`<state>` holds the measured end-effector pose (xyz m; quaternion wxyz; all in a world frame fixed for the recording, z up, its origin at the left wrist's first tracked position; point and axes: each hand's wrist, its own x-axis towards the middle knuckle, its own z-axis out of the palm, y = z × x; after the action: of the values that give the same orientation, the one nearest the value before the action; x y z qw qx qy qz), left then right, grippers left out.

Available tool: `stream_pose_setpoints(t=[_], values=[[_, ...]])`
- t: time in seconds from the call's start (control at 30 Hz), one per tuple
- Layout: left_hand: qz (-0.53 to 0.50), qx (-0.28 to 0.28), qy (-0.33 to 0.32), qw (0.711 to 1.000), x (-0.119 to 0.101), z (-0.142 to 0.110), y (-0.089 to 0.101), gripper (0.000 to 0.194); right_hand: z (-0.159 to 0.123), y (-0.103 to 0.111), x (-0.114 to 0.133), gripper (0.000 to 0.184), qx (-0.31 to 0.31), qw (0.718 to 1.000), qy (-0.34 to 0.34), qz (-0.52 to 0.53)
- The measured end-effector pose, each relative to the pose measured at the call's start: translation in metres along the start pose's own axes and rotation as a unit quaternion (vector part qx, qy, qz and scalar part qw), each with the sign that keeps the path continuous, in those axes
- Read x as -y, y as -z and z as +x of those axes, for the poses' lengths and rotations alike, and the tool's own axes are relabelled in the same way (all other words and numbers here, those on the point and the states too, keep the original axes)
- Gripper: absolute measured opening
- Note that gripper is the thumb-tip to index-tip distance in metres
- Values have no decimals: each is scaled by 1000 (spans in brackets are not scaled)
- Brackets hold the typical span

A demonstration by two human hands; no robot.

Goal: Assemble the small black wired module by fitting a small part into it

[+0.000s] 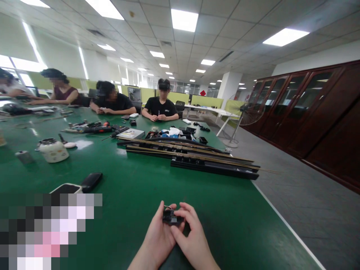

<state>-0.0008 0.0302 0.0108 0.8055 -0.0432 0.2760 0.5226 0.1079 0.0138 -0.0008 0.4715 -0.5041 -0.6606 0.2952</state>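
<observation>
Low in the view, both my hands meet around a small black plastic housing (172, 217) with a thin wire at its upper left. My left hand (160, 233) cradles it from the left and below, thumb raised along its side. From the right, my right hand (191, 229) pinches the housing with thumb and fingers. Fine details inside the housing are too small to make out. Beneath the hands lies the green tabletop (236, 221).
Long black rails with thin brass-coloured rods (197, 157) lie ahead. A white jar (53, 150), a phone (66, 188) and a black case (92, 181) are on the left. Several co-workers sit across the table, one facing me (159, 107). A fan (239, 116) stands beyond the right edge.
</observation>
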Motion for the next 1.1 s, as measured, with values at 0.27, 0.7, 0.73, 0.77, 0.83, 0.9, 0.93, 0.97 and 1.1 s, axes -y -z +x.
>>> stream_pose_setpoints(t=[0.27, 0.7, 0.73, 0.77, 0.83, 0.9, 0.93, 0.97, 1.1], values=[[13, 18, -8, 1000, 2, -5, 5, 22, -1, 4, 14, 28, 24, 999, -29, 18], [-3, 59, -11, 998, 3, -7, 12, 18, -5, 6, 21, 27, 45, 998, -35, 29], [-5, 59, -12, 998, 4, -7, 12, 18, -5, 6, 20, 27, 45, 998, -35, 31], [-7, 57, -14, 998, 4, -7, 11, 18, -5, 6, 19, 27, 46, 998, -36, 33], [-7, 52, -17, 998, 4, -7, 11, 20, -5, 5, 17, 28, 47, 998, -36, 37], [-7, 46, -22, 999, 4, -7, 11, 22, -5, 4, 15, 29, 47, 997, -37, 40], [-7, 43, -25, 999, 4, -7, 11, 22, -5, 4, 15, 29, 46, 997, -37, 43], [-7, 40, -27, 999, 4, -7, 11, 22, -5, 4, 14, 29, 42, 997, -38, 48], [3, 36, -22, 999, 4, -8, 9, 25, -4, 5, 6, 23, 14, 994, -51, 95]])
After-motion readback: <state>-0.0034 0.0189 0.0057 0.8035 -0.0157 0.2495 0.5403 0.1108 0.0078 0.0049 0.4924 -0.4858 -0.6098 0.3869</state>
